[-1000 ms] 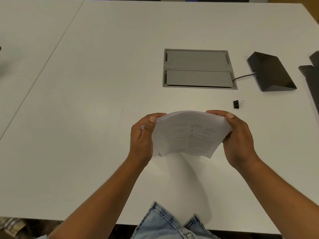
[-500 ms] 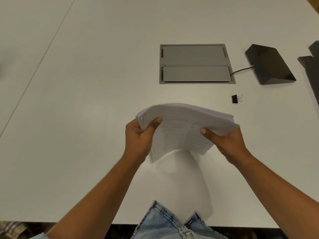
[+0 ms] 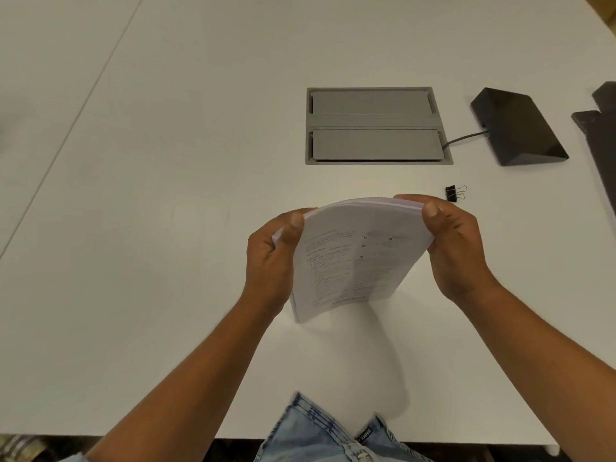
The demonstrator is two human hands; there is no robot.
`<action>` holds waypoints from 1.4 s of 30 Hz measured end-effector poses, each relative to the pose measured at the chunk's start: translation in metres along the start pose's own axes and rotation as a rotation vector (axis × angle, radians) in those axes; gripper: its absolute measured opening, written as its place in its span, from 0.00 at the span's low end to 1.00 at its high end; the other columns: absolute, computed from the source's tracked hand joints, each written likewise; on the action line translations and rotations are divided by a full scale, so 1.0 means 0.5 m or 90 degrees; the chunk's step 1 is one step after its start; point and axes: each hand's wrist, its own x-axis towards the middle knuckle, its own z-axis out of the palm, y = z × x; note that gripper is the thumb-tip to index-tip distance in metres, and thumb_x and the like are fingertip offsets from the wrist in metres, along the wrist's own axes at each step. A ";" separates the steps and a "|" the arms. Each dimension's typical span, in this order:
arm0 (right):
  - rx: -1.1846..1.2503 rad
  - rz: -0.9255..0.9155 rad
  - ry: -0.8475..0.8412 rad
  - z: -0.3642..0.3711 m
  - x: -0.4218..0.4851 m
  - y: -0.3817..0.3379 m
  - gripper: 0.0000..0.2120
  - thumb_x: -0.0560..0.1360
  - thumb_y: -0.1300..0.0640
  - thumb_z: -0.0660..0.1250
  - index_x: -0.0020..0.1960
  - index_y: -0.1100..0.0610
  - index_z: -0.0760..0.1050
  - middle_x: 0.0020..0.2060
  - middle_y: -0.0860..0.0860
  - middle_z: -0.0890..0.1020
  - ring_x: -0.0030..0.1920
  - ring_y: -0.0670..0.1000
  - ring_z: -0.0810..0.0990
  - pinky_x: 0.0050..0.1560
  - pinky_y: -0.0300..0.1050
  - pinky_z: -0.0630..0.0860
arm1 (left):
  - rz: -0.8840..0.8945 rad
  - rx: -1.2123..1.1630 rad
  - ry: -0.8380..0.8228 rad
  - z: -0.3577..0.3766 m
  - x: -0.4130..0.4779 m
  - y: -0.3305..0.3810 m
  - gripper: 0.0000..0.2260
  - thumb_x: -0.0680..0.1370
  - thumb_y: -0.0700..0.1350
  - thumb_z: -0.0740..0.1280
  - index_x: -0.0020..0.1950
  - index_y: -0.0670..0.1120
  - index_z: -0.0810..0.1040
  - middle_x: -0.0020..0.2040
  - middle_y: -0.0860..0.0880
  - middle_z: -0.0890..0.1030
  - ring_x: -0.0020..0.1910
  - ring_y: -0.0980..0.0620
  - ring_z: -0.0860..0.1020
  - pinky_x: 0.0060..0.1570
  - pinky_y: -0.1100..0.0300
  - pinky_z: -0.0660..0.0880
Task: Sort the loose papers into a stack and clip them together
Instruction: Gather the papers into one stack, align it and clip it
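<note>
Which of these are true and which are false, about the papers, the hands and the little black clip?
The left hand and the right hand both hold the paper stack. True.
The binder clip is clamped on the papers. False: it lies loose on the table.
The stack lies flat on the table. False: it is held up, bowed between the hands.
A cable joins the black wedge box to the grey hatch. True.

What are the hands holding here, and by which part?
Both hold the stack of papers: the left hand grips its left edge, the right hand its right edge, near the top.
</note>
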 end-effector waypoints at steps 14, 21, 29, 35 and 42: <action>-0.182 0.323 0.109 -0.042 -0.070 0.113 0.56 0.58 0.29 0.73 0.79 0.43 0.53 0.79 0.44 0.59 0.77 0.47 0.60 0.70 0.47 0.62 | -0.078 0.145 0.038 -0.026 -0.011 -0.059 0.09 0.79 0.48 0.71 0.48 0.65 0.83 0.44 0.55 0.87 0.45 0.52 0.85 0.43 0.51 0.84; 0.331 0.500 0.063 -0.028 -0.157 0.147 0.24 0.73 0.50 0.73 0.69 0.50 0.75 0.63 0.54 0.82 0.61 0.55 0.81 0.54 0.52 0.81 | -0.321 -0.239 0.273 -0.010 -0.028 -0.076 0.14 0.76 0.40 0.73 0.59 0.53 0.79 0.53 0.51 0.87 0.55 0.47 0.84 0.49 0.51 0.84; 0.102 0.275 0.139 -0.112 -0.096 0.111 0.15 0.70 0.57 0.71 0.56 0.52 0.81 0.55 0.51 0.86 0.55 0.54 0.85 0.50 0.50 0.83 | -0.286 -0.250 -0.060 -0.120 0.026 -0.064 0.34 0.73 0.43 0.76 0.76 0.49 0.66 0.68 0.43 0.79 0.61 0.47 0.81 0.53 0.55 0.81; -0.035 0.216 0.076 -0.133 -0.042 0.103 0.11 0.69 0.52 0.72 0.52 0.46 0.84 0.52 0.46 0.87 0.54 0.50 0.85 0.49 0.44 0.83 | -0.214 0.039 -0.155 -0.090 0.073 -0.091 0.18 0.71 0.44 0.76 0.60 0.52 0.82 0.55 0.47 0.87 0.57 0.42 0.84 0.51 0.48 0.83; -0.052 0.178 0.043 -0.131 -0.016 0.142 0.14 0.68 0.55 0.74 0.53 0.44 0.84 0.51 0.47 0.87 0.54 0.50 0.84 0.47 0.39 0.80 | -0.079 0.082 -0.058 -0.073 0.060 -0.149 0.14 0.75 0.40 0.73 0.54 0.58 0.86 0.52 0.55 0.88 0.52 0.52 0.86 0.44 0.62 0.81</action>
